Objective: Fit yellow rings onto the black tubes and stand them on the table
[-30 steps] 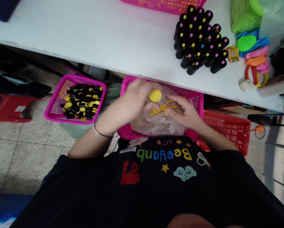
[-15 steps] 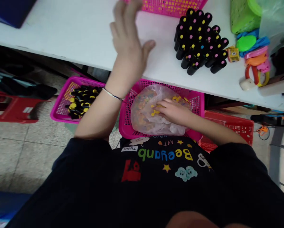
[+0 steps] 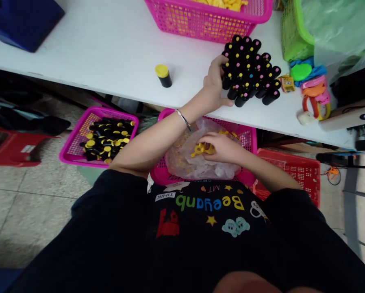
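Note:
My left hand (image 3: 213, 86) is at the left side of a tight cluster of black bottles (image 3: 249, 75) with small pink, yellow and blue tips on top. Its fingers touch the outer bottles, with the thumb spread apart from them. To its left, one black bottle with a wide yellow cap (image 3: 163, 75) stands alone on the white table. Down at my lap, my right hand (image 3: 220, 148) pinches some small yellow plastic pieces (image 3: 200, 149) above a clear plastic bag (image 3: 182, 165). The bag lies in a pink basket (image 3: 250, 140).
Another pink basket (image 3: 67, 148) holds several yellow-capped black bottles at lower left. At the back of the table (image 3: 109, 49) is a pink basket of yellow pieces (image 3: 200, 24). A green basket (image 3: 296, 36) and colourful bands (image 3: 315, 91) are on the right, a dark blue box (image 3: 27, 24) on the left.
My left hand has moved right and down from the table's back to the bottle cluster. The lone yellow-capped bottle now shows on the table. My right hand has lifted yellow pieces slightly.

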`<action>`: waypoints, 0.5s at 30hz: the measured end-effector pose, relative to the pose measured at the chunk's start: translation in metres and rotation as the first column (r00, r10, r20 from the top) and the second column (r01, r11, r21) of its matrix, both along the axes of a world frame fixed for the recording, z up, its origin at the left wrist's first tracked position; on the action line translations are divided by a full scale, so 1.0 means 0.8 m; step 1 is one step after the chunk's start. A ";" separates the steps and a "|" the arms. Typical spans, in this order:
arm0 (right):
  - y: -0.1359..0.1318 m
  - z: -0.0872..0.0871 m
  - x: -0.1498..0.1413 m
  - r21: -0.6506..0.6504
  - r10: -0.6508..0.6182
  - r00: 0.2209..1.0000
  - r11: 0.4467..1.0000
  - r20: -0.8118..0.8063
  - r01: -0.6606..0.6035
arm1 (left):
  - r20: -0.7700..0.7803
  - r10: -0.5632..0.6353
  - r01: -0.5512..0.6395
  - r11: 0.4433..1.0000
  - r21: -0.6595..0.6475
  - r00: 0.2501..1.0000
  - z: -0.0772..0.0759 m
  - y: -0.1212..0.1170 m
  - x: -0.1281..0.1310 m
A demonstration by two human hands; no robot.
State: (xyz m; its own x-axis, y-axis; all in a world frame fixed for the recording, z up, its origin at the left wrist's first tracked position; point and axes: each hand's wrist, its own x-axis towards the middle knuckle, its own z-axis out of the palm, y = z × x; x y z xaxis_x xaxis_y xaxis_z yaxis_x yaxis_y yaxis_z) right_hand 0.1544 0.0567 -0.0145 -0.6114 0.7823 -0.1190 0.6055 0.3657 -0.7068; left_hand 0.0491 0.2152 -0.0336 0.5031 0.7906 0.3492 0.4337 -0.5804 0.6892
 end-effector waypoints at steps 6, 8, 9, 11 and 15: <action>-0.006 0.003 0.022 0.012 -0.078 0.968 0.996 -0.238 0.083 | 0.009 0.085 -0.085 0.996 -0.024 0.996 0.004 0.011 -0.006; -0.008 0.002 0.025 0.003 -0.092 0.950 0.995 -0.298 0.098 | 0.003 0.083 -0.083 0.997 -0.009 0.997 0.005 0.012 -0.008; -0.008 0.002 0.026 -0.001 -0.101 0.941 0.994 -0.323 0.107 | 0.003 0.077 -0.077 0.997 0.003 0.997 0.006 0.013 -0.010; -0.009 0.002 0.027 -0.007 -0.117 0.920 0.992 -0.374 0.123 | -0.001 0.059 -0.059 0.998 0.014 0.998 0.009 0.015 -0.015; -0.014 0.011 0.032 -0.022 -0.166 0.894 0.985 -0.416 0.172 | -0.079 0.006 -0.002 0.999 0.054 0.997 0.015 0.008 -0.039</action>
